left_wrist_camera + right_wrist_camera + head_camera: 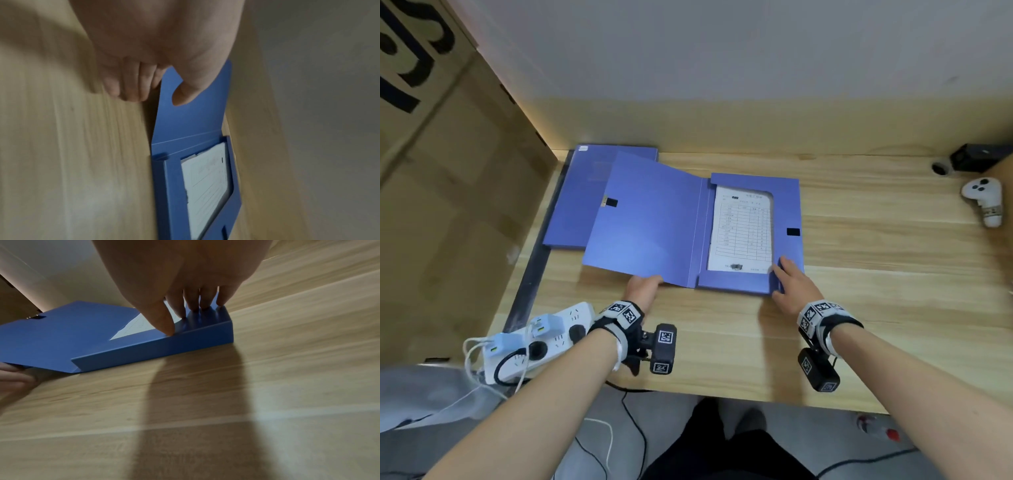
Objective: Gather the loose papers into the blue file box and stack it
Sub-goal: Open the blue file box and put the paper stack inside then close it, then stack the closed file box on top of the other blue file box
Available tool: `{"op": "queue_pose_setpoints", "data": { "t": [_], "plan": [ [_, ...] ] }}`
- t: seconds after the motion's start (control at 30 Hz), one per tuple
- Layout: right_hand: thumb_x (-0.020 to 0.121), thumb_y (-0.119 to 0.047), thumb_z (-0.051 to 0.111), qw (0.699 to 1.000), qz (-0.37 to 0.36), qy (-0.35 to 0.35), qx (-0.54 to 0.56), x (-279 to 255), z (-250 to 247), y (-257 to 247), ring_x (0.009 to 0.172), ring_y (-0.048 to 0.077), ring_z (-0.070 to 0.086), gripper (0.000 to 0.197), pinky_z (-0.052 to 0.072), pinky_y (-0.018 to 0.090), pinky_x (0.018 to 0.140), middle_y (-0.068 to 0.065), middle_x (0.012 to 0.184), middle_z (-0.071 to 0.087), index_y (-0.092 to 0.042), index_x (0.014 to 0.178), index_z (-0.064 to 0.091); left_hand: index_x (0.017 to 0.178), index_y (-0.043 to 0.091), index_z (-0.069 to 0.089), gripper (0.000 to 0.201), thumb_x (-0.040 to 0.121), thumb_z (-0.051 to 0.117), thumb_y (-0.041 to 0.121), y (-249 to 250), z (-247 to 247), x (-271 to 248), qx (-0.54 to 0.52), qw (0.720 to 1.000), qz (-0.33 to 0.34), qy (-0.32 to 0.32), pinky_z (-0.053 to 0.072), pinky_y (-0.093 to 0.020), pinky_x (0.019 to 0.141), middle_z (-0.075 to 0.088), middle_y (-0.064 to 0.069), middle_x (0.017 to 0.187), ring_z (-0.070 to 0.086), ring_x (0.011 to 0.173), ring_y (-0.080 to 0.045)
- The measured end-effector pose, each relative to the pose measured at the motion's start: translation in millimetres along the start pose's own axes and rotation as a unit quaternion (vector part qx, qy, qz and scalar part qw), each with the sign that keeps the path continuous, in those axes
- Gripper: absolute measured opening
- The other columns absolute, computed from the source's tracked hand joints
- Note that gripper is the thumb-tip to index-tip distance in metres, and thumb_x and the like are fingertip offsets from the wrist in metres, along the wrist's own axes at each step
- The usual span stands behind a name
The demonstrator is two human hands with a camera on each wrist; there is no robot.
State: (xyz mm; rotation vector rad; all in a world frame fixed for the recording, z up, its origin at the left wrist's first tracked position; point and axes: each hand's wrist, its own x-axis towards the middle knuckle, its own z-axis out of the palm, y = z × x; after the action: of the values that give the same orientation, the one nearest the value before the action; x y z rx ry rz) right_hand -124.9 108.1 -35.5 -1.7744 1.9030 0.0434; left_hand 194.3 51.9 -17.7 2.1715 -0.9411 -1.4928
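left grip (642, 286) pinches lid (647, 219) | right grip (792, 279) spread, presses blue file box (789, 205)

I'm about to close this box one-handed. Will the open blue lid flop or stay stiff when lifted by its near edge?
The lid, pinched by the left hand, probably stays fairly stiff: it looks flat, without sag. It likely swings at the creased spine beside the papers. The box could slide on the smooth table; the right hand presses its corner.
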Motion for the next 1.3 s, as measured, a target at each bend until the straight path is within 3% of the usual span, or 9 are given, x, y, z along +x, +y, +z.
{"op": "queue_pose_setpoints", "data": {
  "t": [0.2, 0.3, 0.5, 0.7, 0.87, 1.0, 1.07, 1.17, 1.3],
  "plan": [
    [0.089, -0.024, 0.054, 0.999, 0.003, -0.051, -0.001, -2.7, -9.4, -2.8, 0.149, 0.026, 0.013, 0.071, 0.024, 0.036, 0.116, 0.007, 0.16, 0.012, -0.01, 0.151, 0.024, 0.1, 0.008, 0.054, 0.017, 0.085, 0.06, 0.012, -0.3, 10.6, -18.9, -0.028, 0.994, 0.089, 0.061, 0.041, -0.028, 0.062, 0.061, -0.008, 0.089, 0.055, 0.073, -0.021],
    [0.092, -0.027, 0.052, 0.997, 0.006, -0.08, 0.005, -6.8, -19.9, -5.6, 0.151, 0.023, 0.004, 0.073, 0.016, 0.035, 0.119, 0.007, 0.164, 0.001, -0.009, 0.154, 0.017, 0.108, 0.003, 0.058, 0.02, 0.09, 0.058, 0.011, 6.7, 14.2, -33.7, -0.013, 0.989, 0.135, 0.053, 0.04, -0.028, 0.074, 0.063, -0.006, 0.097, 0.058, 0.088, -0.021],
    [0.092, -0.023, 0.057, 0.988, 0.03, -0.085, 0.123, -10.1, -37.3, -10.6, 0.143, 0.035, 0.026, 0.058, 0.026, 0.04, 0.113, 0.018, 0.155, 0.025, -0.001, 0.143, 0.038, 0.091, 0.008, 0.059, 0.013, 0.08, 0.056, 0.014, 17.9, 31.6, -29.2, 0.146, 0.969, 0.19, -0.058, 0.047, -0.032, 0.072, 0.066, -0.007, 0.089, 0.057, 0.079, -0.024],
    [0.097, -0.028, 0.055, 0.963, 0.08, -0.03, 0.254, -8.2, -57.1, -1.2, 0.138, 0.026, 0.04, 0.052, 0.028, 0.034, 0.113, 0.013, 0.15, 0.043, -0.007, 0.143, 0.043, 0.144, 0.031, 0.037, 0.07, 0.083, 0.044, -0.002, 32.0, 48.1, -28.2, 0.3, 0.897, 0.311, -0.096, 0.051, -0.038, 0.094, 0.056, 0.001, 0.136, 0.06, 0.117, -0.027],
    [0.094, -0.049, 0.039, 0.878, 0.109, 0.041, 0.463, 7.1, -82.5, 2.1, 0.11, 0.024, 0.061, 0.047, 0.046, 0.032, 0.093, 0.01, 0.125, 0.066, -0.015, 0.114, 0.066, 0.148, 0.017, 0.041, 0.064, 0.087, 0.043, -0.002, 46.8, 67.1, -25.7, 0.325, 0.876, 0.325, -0.147, 0.026, -0.025, 0.116, 0.037, -0.001, 0.156, 0.036, 0.143, -0.02],
    [0.098, -0.042, 0.041, 0.818, 0.151, 0.111, 0.543, 17.4, -90.5, 10.8, 0.074, 0.021, 0.061, 0.04, 0.048, 0.032, 0.068, 0.001, 0.084, 0.068, -0.019, 0.084, 0.071, 0.138, 0.017, 0.053, 0.051, 0.089, 0.046, 0.006, 54.8, 86.0, -17.3, 0.35, 0.87, 0.321, -0.134, 0.031, -0.027, 0.112, 0.04, 0.002, 0.151, 0.039, 0.14, -0.019],
    [0.091, -0.037, 0.053, 0.845, 0.155, 0.142, 0.493, 25.5, -80.0, 22.2, 0.064, 0.018, 0.048, 0.037, 0.039, 0.031, 0.061, -0.001, 0.067, 0.054, -0.014, 0.062, 0.06, 0.132, 0.017, 0.058, 0.045, 0.089, 0.048, 0.008, 59.8, 93.3, -12.9, 0.344, 0.874, 0.322, -0.115, 0.037, -0.028, 0.106, 0.044, 0.003, 0.143, 0.044, 0.134, -0.02],
    [0.083, -0.039, 0.058, 0.908, 0.179, 0.132, 0.354, 37.4, -62.5, 41.6, 0.059, 0.017, 0.038, 0.036, 0.029, 0.032, 0.057, 0.002, 0.059, 0.043, -0.015, 0.058, 0.047, 0.135, 0.019, 0.056, 0.048, 0.089, 0.048, 0.008, 68.3, 102.2, -4.3, 0.356, 0.873, 0.316, -0.106, 0.039, -0.033, 0.107, 0.041, 0.0, 0.146, 0.041, 0.135, -0.023],
    [0.091, -0.044, 0.047, 0.946, 0.21, 0.08, 0.232, 40.3, -50.7, 56.9, 0.057, 0.024, 0.04, 0.041, 0.028, 0.033, 0.054, 0.004, 0.058, 0.042, -0.017, 0.06, 0.044, 0.142, 0.023, 0.052, 0.057, 0.089, 0.045, 0.003, 75.4, 109.5, 1.8, 0.373, 0.879, 0.285, -0.088, 0.026, -0.033, 0.117, 0.02, -0.004, 0.163, 0.022, 0.147, -0.027]
  ]
}}
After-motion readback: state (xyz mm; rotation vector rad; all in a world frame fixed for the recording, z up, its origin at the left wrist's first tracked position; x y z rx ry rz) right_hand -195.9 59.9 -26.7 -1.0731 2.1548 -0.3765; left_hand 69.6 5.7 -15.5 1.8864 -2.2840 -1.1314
